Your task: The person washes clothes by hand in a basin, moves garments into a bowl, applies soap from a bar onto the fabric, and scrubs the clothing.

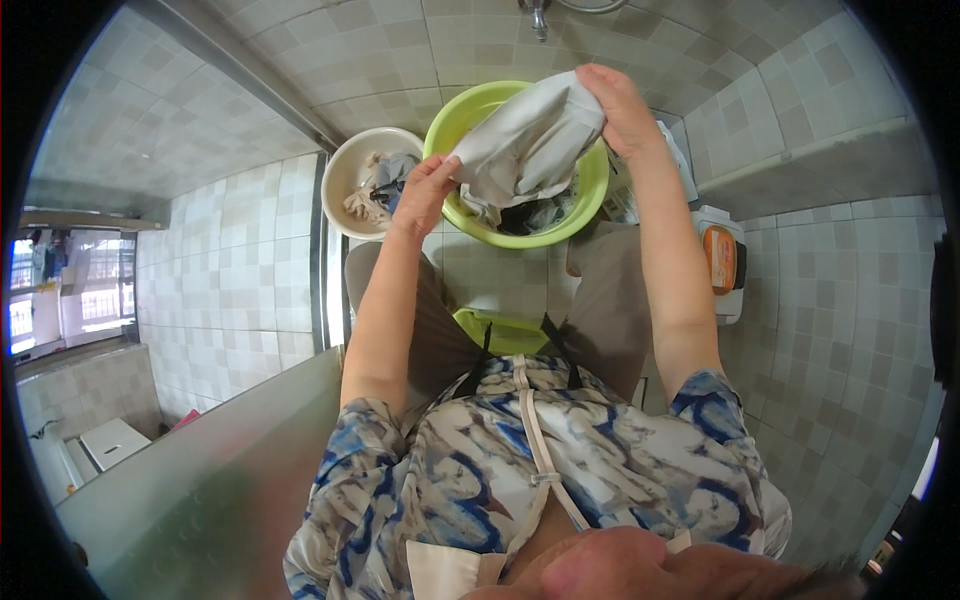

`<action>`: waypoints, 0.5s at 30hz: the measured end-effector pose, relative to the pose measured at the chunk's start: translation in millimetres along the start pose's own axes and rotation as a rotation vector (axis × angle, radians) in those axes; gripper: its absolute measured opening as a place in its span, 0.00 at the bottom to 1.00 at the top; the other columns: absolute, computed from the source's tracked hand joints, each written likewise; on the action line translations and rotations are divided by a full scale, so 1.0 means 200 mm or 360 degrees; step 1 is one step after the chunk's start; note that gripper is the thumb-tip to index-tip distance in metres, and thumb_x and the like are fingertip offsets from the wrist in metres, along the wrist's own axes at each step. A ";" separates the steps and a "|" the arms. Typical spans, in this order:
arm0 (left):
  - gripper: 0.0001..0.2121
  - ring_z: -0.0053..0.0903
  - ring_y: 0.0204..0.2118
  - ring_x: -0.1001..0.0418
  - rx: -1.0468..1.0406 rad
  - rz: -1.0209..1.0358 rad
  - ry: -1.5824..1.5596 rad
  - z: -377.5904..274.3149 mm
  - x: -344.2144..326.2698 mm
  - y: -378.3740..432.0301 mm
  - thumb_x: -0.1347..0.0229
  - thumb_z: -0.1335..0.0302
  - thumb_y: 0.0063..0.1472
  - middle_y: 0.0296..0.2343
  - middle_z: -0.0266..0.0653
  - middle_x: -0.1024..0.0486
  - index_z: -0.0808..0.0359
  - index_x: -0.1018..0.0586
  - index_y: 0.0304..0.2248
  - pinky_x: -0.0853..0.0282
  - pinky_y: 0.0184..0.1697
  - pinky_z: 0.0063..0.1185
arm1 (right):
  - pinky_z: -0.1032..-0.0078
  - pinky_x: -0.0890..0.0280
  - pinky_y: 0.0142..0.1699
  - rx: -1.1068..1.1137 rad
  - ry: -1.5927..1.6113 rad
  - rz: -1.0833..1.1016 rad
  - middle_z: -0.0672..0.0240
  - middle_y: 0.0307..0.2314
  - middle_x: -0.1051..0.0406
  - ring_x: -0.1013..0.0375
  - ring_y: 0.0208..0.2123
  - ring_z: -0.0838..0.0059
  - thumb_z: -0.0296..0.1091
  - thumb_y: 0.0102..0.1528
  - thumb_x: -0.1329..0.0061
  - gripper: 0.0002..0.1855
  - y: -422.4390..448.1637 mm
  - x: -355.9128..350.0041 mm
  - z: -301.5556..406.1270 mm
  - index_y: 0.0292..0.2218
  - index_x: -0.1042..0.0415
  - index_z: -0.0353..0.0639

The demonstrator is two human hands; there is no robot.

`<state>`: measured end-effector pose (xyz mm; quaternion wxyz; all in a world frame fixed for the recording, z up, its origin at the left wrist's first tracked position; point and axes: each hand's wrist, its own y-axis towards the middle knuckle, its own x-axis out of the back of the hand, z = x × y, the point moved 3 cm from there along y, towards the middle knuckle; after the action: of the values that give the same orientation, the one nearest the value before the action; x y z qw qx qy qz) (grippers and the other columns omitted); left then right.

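A pale grey-white garment (529,139) is stretched between my two hands above a lime-green plastic basin (517,240). My left hand (426,191) pinches its lower left edge. At the upper right, my right hand (619,105) grips the other end, higher and farther from me. The cloth's lower folds hang down into the basin. Beneath them lies dark wet fabric (529,217) with some suds around it. How deep the basin's water is stays hidden by the cloth.
Left of the basin stands a cream basin (334,195) with crumpled clothes (386,184). A metal tap (538,22) juts from the tiled wall. To the right, an orange package (720,259) rests on a white container (727,307). A frosted glass panel (217,480) is at my left.
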<state>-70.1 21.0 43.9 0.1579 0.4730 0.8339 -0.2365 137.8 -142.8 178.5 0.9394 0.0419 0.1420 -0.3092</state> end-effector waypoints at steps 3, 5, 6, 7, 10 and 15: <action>0.08 0.16 0.32 0.30 -0.0021 0.0096 -0.0308 -0.15 -0.13 -0.06 0.50 0.69 0.59 0.30 0.27 0.27 0.61 0.28 0.38 0.34 0.38 0.19 | 0.84 0.39 0.32 0.0085 -0.0065 0.0066 0.75 0.23 0.31 0.34 0.25 0.86 0.36 0.55 0.55 0.10 -0.03 -0.03 0.12 0.31 0.29 0.38; 0.10 0.17 0.33 0.30 -0.0009 0.0130 -0.0294 -0.18 -0.12 -0.08 0.51 0.69 0.60 0.31 0.28 0.27 0.59 0.30 0.40 0.33 0.35 0.20 | 0.84 0.39 0.31 0.0128 -0.0119 0.0110 0.76 0.23 0.32 0.35 0.25 0.87 0.36 0.55 0.55 0.10 -0.01 -0.07 0.19 0.30 0.29 0.38; 0.09 0.17 0.33 0.29 0.0011 0.0150 -0.0302 -0.19 -0.11 -0.08 0.51 0.68 0.60 0.32 0.28 0.27 0.59 0.31 0.40 0.32 0.33 0.20 | 0.85 0.39 0.31 0.0224 -0.0287 0.0107 0.76 0.22 0.32 0.36 0.25 0.88 0.36 0.55 0.55 0.10 0.00 -0.08 0.24 0.30 0.30 0.39; 0.09 0.17 0.33 0.29 0.0032 0.0170 -0.0310 -0.19 -0.10 -0.07 0.52 0.68 0.60 0.33 0.28 0.27 0.59 0.31 0.40 0.31 0.31 0.20 | 0.86 0.40 0.30 0.0318 -0.0454 0.0103 0.77 0.21 0.32 0.36 0.25 0.89 0.37 0.55 0.54 0.10 0.02 -0.08 0.26 0.30 0.30 0.39; 0.09 0.19 0.31 0.28 0.0110 0.0243 -0.0543 -0.13 -0.23 -0.09 0.53 0.68 0.60 0.33 0.29 0.27 0.58 0.31 0.39 0.31 0.28 0.19 | 0.85 0.40 0.32 0.0544 -0.1297 -0.0152 0.75 0.25 0.30 0.35 0.25 0.85 0.38 0.55 0.55 0.10 0.11 -0.03 0.28 0.31 0.30 0.39; 0.09 0.23 0.33 0.28 0.0265 -0.0062 -0.0790 0.17 -0.19 0.03 0.55 0.68 0.60 0.35 0.32 0.27 0.59 0.31 0.40 0.31 0.32 0.22 | 0.69 0.38 0.44 0.0720 -0.2377 -0.0249 0.57 0.38 0.32 0.33 0.40 0.63 0.38 0.51 0.54 0.18 0.22 0.05 -0.11 0.43 0.33 0.43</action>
<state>-44.0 -22.1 33.1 0.3135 0.3957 0.7563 -0.4162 166.5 -109.2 153.2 0.7303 0.0030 -0.5913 -0.3422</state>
